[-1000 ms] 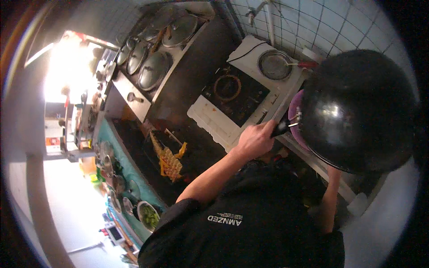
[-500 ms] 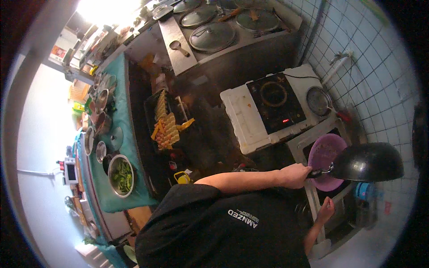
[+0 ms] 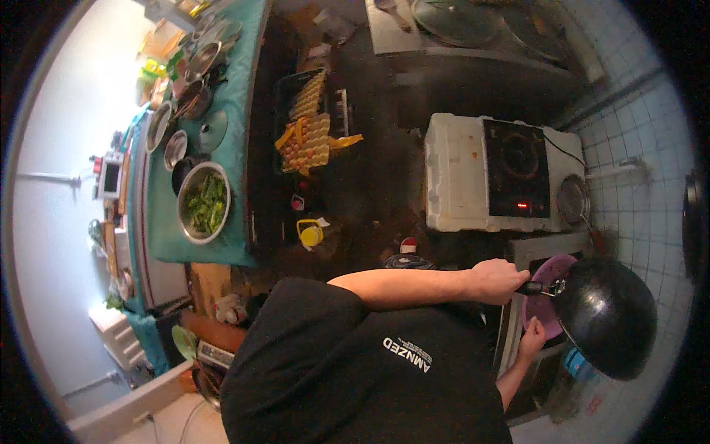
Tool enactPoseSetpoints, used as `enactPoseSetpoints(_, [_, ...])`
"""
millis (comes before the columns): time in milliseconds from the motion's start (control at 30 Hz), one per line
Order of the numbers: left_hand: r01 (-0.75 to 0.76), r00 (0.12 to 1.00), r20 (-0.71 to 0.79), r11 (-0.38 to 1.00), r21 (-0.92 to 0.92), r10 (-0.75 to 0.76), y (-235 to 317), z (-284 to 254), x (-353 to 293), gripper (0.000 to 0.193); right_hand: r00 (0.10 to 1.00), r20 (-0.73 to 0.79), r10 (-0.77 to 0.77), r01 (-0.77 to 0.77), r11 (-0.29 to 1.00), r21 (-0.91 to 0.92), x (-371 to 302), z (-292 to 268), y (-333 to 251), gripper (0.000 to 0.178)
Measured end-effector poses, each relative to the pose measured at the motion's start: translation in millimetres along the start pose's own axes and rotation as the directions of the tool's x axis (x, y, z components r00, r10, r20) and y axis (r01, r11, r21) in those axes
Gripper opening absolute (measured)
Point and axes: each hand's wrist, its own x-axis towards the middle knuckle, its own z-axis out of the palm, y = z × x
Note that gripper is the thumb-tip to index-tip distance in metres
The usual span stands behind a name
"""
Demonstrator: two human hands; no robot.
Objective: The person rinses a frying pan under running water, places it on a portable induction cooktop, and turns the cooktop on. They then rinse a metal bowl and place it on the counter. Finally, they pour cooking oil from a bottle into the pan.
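My left hand (image 3: 501, 281) is closed round the black handle of a wok (image 3: 610, 318), with the arm stretched across to the right. The wok is tilted, its dark rounded side showing, and it covers part of a pink-purple basin (image 3: 546, 280). My right hand (image 3: 534, 338) is beside the basin's near part, under the handle, with its fingers curled together. Whether those fingers hold anything, I cannot make out. The inside of the wok is hidden.
An induction cooker (image 3: 516, 166) with a red light sits on a white foam box (image 3: 455, 174). A round lid (image 3: 573, 198) lies by the wall. At left, a green-covered table (image 3: 244, 148) bears a bowl of green vegetables (image 3: 205, 203). Egg trays (image 3: 307, 140) and a yellow container (image 3: 310, 234) stand low.
The wok has tilted and swung lower, nearer to me, still in my left hand. My right hand has moved up to the basin. The whole view has shifted.
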Motion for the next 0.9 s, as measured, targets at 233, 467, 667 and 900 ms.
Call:
enactPoseSetpoints(233, [0.163, 0.980, -0.107, 0.986, -0.031, -0.166, -24, -22, -65, 0.026, 0.957, 0.012, -0.291, 0.290, 0.949, -0.127, 66, 43, -16, 0.031])
enactPoseSetpoints(467, [0.534, 0.808, -0.219, 0.837, -0.123, -0.547, -37, -7, -147, 0.033, 0.834, 0.365, -0.414, 0.418, 0.906, 0.073, 98, 107, -86, 0.028])
enactPoseSetpoints(667, [0.759, 0.439, -0.361, 0.555, -0.341, -0.823, -25, 47, -210, 0.032, 0.523, 0.624, -0.581, 0.598, 0.771, 0.218, 125, 183, -150, 0.027])
enactPoseSetpoints(900, [0.771, -0.092, -0.472, 0.237, -0.591, -0.877, -10, 122, -256, 0.036, 0.139, 0.748, -0.649, 0.813, 0.506, 0.289, 120, 273, -246, 0.027])
